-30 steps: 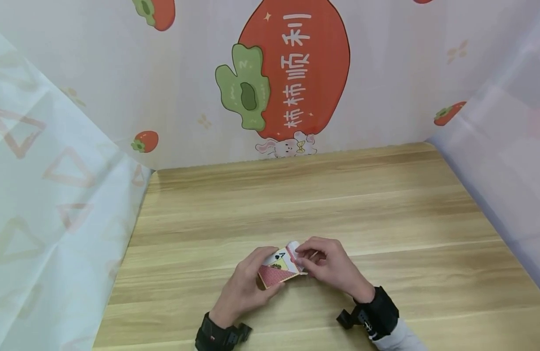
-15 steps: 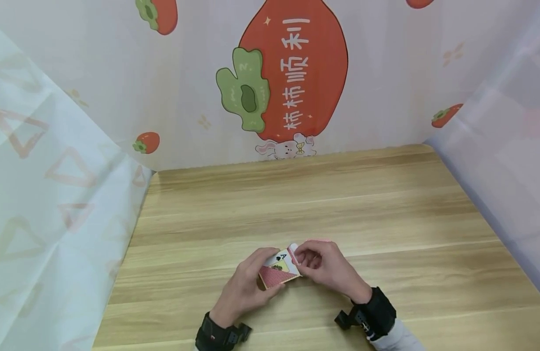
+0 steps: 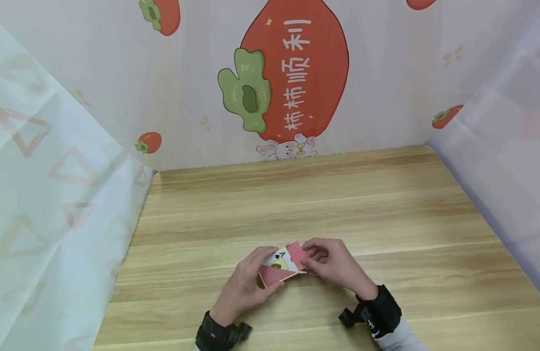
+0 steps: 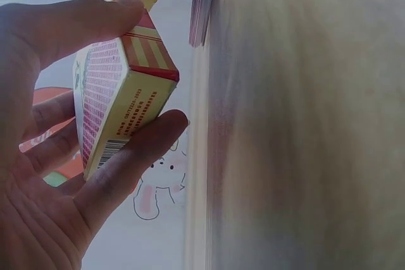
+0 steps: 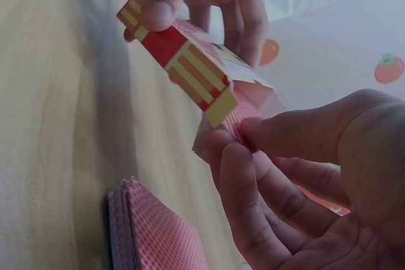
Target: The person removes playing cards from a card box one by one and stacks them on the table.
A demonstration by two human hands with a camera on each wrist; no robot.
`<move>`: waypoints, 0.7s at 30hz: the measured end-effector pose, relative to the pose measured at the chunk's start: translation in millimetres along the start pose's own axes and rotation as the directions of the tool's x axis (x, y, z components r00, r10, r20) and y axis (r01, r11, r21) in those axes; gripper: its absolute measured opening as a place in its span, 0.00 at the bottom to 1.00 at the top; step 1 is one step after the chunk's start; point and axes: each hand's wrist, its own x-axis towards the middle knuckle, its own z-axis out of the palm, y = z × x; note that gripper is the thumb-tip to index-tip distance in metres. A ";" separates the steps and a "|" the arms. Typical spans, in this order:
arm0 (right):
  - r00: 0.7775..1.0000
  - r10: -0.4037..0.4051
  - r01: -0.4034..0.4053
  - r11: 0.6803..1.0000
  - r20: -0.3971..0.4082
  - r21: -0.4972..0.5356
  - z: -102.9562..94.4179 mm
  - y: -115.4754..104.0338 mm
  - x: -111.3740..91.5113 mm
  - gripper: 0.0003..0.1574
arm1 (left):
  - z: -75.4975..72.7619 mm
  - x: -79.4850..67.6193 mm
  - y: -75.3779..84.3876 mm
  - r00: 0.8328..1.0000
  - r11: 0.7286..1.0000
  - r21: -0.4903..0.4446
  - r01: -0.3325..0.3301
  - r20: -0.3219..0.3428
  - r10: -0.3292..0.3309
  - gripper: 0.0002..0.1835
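Observation:
A playing card box [image 3: 276,273] with an ace of spades on its face is held tilted above the table in my left hand [image 3: 245,285]. The left thumb lies along its striped side [image 4: 149,52], and other fingers support the barcode end [image 4: 123,118]. My right hand [image 3: 333,261] is at the opposite, unfolded end, where small side tabs [image 5: 221,107] stick out. In the right wrist view, its thumb and fingertips pinch a red-patterned flap [image 5: 237,118] there, partly hidden by the fingers. A stack of red-backed cards [image 5: 161,232] lies below my right hand.
The wood-grain table [image 3: 296,204] spreads around both hands. A white printed backdrop [image 3: 186,87] stands at its far edge, with pale sheets at the left [image 3: 68,195] and right [image 3: 507,161]. Each wrist wears a black camera strap.
My right hand has shifted slightly right and more red pattern now shows at the box's open end, where white showed before. My left hand keeps its hold on the box.

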 end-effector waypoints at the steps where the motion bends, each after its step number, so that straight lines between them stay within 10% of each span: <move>1: 1.000 0.001 -0.001 1.000 -0.001 0.008 -1.3 0.1 -0.2 0.12 | -0.2 0.1 0.1 1.000 1.000 0.001 0.002 -0.001 -0.002 0.40; 21: 0.965 0.164 -0.105 0.957 -0.204 0.270 -50.2 15.7 -2.3 0.19 | -3.2 1.4 -2.1 0.997 0.997 0.039 0.060 -0.047 -0.059 0.41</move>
